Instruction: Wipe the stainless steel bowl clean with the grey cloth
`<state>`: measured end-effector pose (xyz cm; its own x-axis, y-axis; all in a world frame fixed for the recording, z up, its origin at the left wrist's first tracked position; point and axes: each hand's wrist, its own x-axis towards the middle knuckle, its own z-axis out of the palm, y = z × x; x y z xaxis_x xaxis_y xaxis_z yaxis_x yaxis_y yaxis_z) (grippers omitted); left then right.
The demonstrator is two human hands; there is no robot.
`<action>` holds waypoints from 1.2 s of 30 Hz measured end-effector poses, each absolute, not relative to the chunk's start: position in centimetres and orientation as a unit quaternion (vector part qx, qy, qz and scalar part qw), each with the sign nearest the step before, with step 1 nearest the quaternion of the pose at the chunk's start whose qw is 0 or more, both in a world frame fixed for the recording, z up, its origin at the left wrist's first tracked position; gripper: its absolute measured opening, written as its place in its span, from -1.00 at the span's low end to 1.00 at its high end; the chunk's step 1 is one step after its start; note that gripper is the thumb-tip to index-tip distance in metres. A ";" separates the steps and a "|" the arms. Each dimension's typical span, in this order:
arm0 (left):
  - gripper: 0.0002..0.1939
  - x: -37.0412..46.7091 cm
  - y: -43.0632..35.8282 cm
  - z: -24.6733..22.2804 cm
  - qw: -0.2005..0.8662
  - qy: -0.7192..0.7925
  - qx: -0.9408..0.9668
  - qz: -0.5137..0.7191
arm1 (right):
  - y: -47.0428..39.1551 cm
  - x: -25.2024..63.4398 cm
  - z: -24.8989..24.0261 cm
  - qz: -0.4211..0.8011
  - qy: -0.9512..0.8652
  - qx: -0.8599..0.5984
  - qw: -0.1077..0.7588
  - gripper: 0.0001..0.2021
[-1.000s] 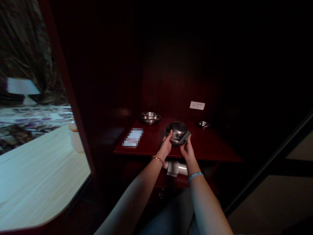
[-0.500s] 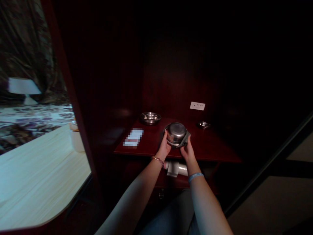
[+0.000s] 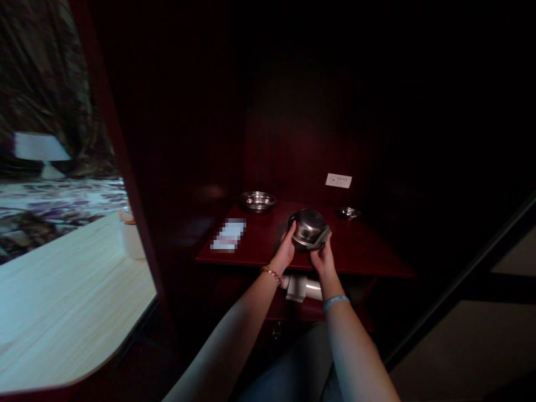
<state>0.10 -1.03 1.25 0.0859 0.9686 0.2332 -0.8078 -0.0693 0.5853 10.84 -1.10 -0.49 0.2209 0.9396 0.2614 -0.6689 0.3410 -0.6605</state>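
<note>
A shiny metal bowl (image 3: 310, 224), its base facing up, is held between my two hands above the dark red shelf (image 3: 268, 254). My left hand (image 3: 287, 245) grips the bowl's left side. On the right side, my right hand (image 3: 323, 254) holds a grey-green cloth (image 3: 321, 239) against the rim. Further back on the shelf, a wide metal bowl (image 3: 257, 201) stands at the left and a small metal dish (image 3: 349, 213) at the right.
A blurred white item (image 3: 229, 234) lies on the shelf's left part. White rolls or tubes (image 3: 305, 288) lie on the level below. A socket plate (image 3: 338, 180) is on the back wall. Left of the cabinet side is a pale table (image 3: 71, 301) with a jar (image 3: 133, 237).
The held bowl has shifted slightly right and tilted, with the cloth moving along with it. Both hands still hold on; the objects on the shelf have stayed put.
</note>
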 end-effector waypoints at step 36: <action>-0.55 -0.5 0.1 0.9 0.732 0.118 0.218 0.635 | -1.8 10.0 0.0 0.575 -0.297 -0.181 0.741 -0.65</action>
